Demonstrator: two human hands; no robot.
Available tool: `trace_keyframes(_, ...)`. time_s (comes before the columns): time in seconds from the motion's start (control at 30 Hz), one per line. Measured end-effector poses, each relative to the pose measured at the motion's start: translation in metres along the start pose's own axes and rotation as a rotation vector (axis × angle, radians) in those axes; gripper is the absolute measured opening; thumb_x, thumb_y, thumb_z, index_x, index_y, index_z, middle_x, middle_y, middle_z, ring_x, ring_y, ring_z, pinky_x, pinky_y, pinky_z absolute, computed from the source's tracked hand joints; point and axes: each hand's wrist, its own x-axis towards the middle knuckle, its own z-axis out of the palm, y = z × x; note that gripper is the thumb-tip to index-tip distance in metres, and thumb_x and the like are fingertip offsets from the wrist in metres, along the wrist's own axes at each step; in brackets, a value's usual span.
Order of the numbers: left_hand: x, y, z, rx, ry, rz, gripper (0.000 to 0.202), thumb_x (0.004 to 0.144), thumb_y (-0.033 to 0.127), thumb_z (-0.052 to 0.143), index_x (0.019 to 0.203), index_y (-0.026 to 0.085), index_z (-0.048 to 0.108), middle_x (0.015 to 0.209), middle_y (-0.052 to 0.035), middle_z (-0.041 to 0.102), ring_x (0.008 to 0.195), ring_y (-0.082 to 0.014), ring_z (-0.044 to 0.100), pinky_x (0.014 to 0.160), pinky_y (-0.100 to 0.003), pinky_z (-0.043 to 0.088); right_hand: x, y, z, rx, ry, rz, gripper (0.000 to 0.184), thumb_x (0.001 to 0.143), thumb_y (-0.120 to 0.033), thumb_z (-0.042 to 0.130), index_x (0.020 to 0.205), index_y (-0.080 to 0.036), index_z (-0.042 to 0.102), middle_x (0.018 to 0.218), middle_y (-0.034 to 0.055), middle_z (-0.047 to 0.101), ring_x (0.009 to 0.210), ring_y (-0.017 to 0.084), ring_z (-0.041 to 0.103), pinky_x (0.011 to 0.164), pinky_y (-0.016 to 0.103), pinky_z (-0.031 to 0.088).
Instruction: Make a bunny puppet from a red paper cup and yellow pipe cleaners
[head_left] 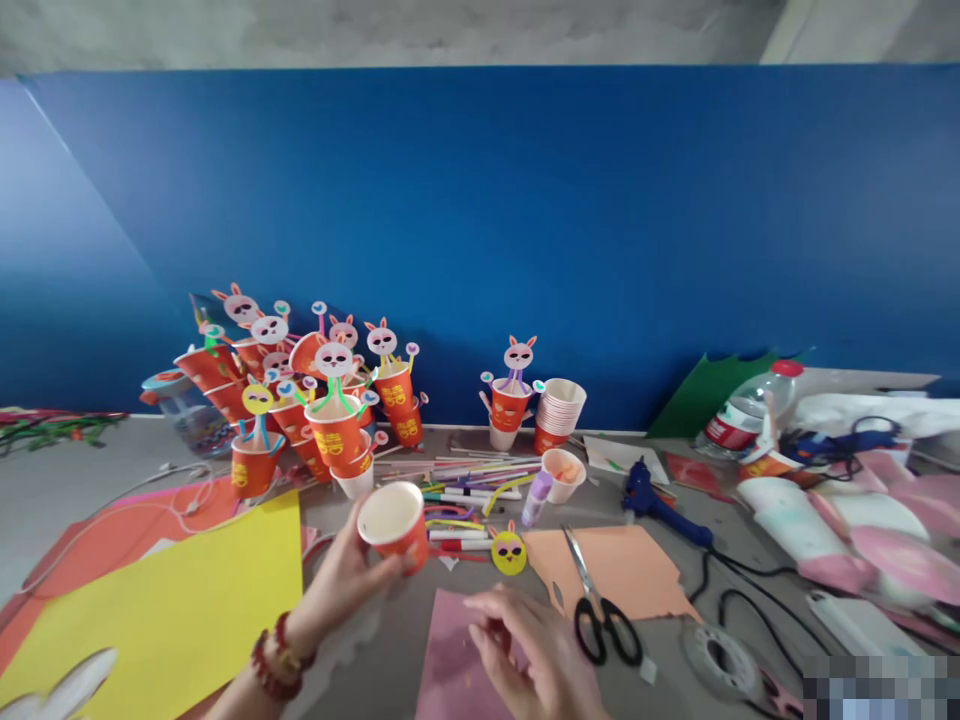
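Note:
My left hand [345, 570] is wrapped around an orange-red paper cup [405, 555], whose pale mouth tilts toward me. Over a sheet of pink paper [442, 650] hovers my right hand [525, 640], its fingers loosely bent and apart, with nothing visible between them. Just beyond it lies a yellow rabbit face cutout [509, 553]. Black-handled scissors [592, 600] rest partly on peach paper [637, 565] to the right of that hand. Behind the held cup, markers [480, 497] and coloured sticks are spread out, with a purple glue stick [537, 498] beside them.
Finished rabbit cups [337, 435] are stacked at the back left, and one rabbit cup [510, 405] stands beside a stack of cups [560, 410]. Yellow paper [202, 600] covers the left. A blue glue gun [667, 510], clear tape [724, 660] and a bottle [750, 410] are at right.

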Motion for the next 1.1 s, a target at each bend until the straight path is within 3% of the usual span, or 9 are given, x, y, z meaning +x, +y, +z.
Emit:
trace_keyframes(0.17,-0.002,0.000,-0.028,0.089,0.080,-0.040,0.078,0.071,0.044,0.080,0.136,0.020,0.043,0.122,-0.0123,0.069,0.111,-0.0318,0.068,0.098,-0.046,0.054,-0.001,0.001,0.002,-0.039,-0.047,-0.008,0.010,0.092,-0.014,0.050,0.091,-0.020,0.059,0.068,-0.0010,0.060,0.057,0.012,0.056,0.055,0.022,0.038)
trace_keyframes(0.33,-0.046,-0.036,-0.030,0.352,0.009,-0.005,0.072,0.072,0.042,0.078,0.133,0.019,0.046,0.129,-0.0154,0.065,0.121,-0.0349,0.063,0.101,-0.046,0.052,0.000,-0.002,0.001,-0.036,-0.084,0.027,0.013,0.094,-0.016,0.050,0.090,-0.021,0.061,0.067,-0.0017,0.059,0.057,0.011,0.053,0.054,0.021,0.036)
trace_keyframes(0.47,-0.053,-0.055,-0.033,0.497,0.081,0.009,0.073,0.072,0.049,0.076,0.131,0.018,0.047,0.129,-0.0185,0.064,0.122,-0.0378,0.061,0.101,-0.053,0.051,0.003,-0.005,-0.002,-0.037,-0.106,0.084,0.014,0.094,-0.017,0.050,0.088,-0.021,0.061,0.068,-0.0015,0.060,0.057,0.012,0.054,0.055,0.021,0.036)
trace_keyframes(0.63,-0.037,-0.050,-0.032,0.539,0.154,-0.005,0.066,0.074,0.052,0.073,0.126,0.021,0.049,0.118,-0.0126,0.068,0.111,-0.0337,0.067,0.096,-0.052,0.054,0.004,-0.004,-0.002,-0.042,-0.109,0.103,0.017,0.097,-0.020,0.048,0.086,-0.021,0.061,0.068,-0.0009,0.061,0.059,0.013,0.055,0.055,0.022,0.037)
trace_keyframes(0.77,-0.036,-0.037,-0.027,0.494,0.196,0.000,0.063,0.073,0.052,0.074,0.122,0.018,0.052,0.118,-0.0142,0.069,0.110,-0.0340,0.068,0.097,-0.051,0.053,0.004,0.000,-0.002,-0.027,-0.104,0.124,0.020,0.099,-0.022,0.047,0.088,-0.021,0.063,0.070,-0.0002,0.063,0.060,0.014,0.058,0.058,0.023,0.040)
trace_keyframes(0.83,-0.035,-0.030,-0.033,0.434,0.201,-0.005,0.066,0.076,0.052,0.072,0.128,0.018,0.048,0.122,-0.0148,0.069,0.113,-0.0321,0.067,0.098,-0.048,0.054,0.004,0.001,-0.002,-0.002,-0.107,0.148,0.019,0.099,-0.023,0.047,0.089,-0.021,0.064,0.073,0.0009,0.066,0.064,0.015,0.060,0.061,0.024,0.042)
trace_keyframes(0.97,-0.033,-0.020,-0.060,0.458,0.397,-0.059,0.059,0.078,0.054,0.068,0.120,0.018,0.049,0.114,-0.0126,0.072,0.105,-0.0320,0.070,0.089,-0.046,0.057,0.004,0.001,-0.003,0.031,-0.127,0.160,0.019,0.099,-0.023,0.047,0.090,-0.021,0.064,0.077,0.0017,0.068,0.068,0.016,0.063,0.064,0.025,0.044)
trace_keyframes(1.03,-0.034,-0.021,-0.068,0.492,0.401,-0.084,0.058,0.076,0.054,0.070,0.117,0.018,0.052,0.112,-0.0135,0.072,0.103,-0.0331,0.070,0.090,-0.049,0.056,0.004,0.001,-0.003,0.039,-0.133,0.159,0.020,0.099,-0.023,0.046,0.090,-0.020,0.064,0.077,0.0018,0.068,0.069,0.016,0.063,0.065,0.025,0.045)
trace_keyframes(1.1,-0.036,-0.027,-0.069,0.560,0.319,-0.104,0.062,0.072,0.056,0.071,0.117,0.018,0.054,0.109,-0.0131,0.073,0.103,-0.0344,0.070,0.091,-0.051,0.055,0.004,0.000,-0.003,0.036,-0.139,0.166,0.021,0.099,-0.023,0.045,0.091,-0.020,0.064,0.076,0.0018,0.068,0.068,0.015,0.062,0.064,0.025,0.044)
